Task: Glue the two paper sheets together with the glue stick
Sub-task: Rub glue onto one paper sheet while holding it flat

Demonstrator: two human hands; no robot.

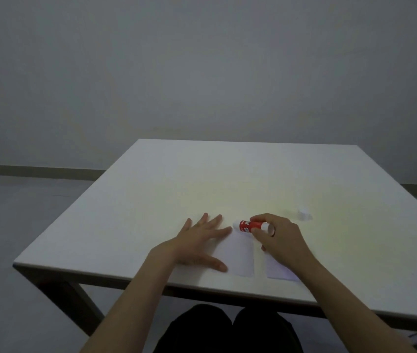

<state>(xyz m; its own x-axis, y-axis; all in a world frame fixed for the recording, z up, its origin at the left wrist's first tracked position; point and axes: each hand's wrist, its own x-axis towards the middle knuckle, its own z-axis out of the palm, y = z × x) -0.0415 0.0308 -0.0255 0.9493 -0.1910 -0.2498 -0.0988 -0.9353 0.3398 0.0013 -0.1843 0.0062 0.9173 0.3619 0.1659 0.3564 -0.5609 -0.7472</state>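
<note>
Glue stick (pixel 251 226): gripped in the right hand (pixel 278 238), long axis lying nearly level, tip pointed left at the far corner of the left paper sheet (pixel 238 256). That sheet was pinned flat by the open left hand (pixel 199 243). Second sheet (pixel 278 271) lay just beside, apart, under the right wrist. Cap (pixel 303 214) stood to the right on the table (pixel 151 200).

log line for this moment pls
left hand flat, pinning left white paper sheet | right hand holding uncapped red glue stick at sheet's far edge | small white cap on table, right
</note>
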